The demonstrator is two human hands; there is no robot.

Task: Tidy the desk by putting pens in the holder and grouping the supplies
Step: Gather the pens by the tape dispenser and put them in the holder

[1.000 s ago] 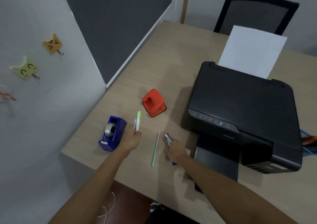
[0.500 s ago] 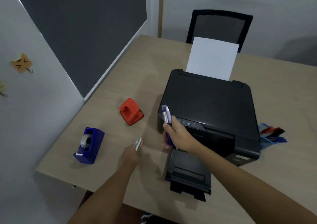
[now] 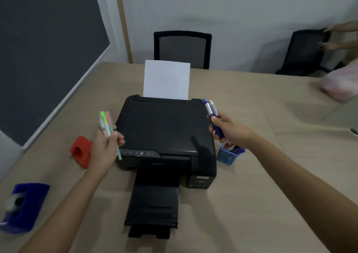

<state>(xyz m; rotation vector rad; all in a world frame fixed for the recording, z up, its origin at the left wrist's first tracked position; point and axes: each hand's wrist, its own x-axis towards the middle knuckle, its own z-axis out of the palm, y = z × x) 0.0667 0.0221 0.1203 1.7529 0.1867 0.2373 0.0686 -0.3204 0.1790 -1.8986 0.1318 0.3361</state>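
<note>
Your black printer point(image 3: 164, 132) hides part of the blue pen holder point(image 3: 228, 155) on its right. Your right hand point(image 3: 230, 130) grips blue pens point(image 3: 212, 115) above it. Your left hand point(image 3: 104, 148) pinches blurry bright pens point(image 3: 107, 124); I cannot count them

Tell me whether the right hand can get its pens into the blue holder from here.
Probably yes: the right hand hovers just above the holder, nothing between them; the printer stands beside it.
</note>
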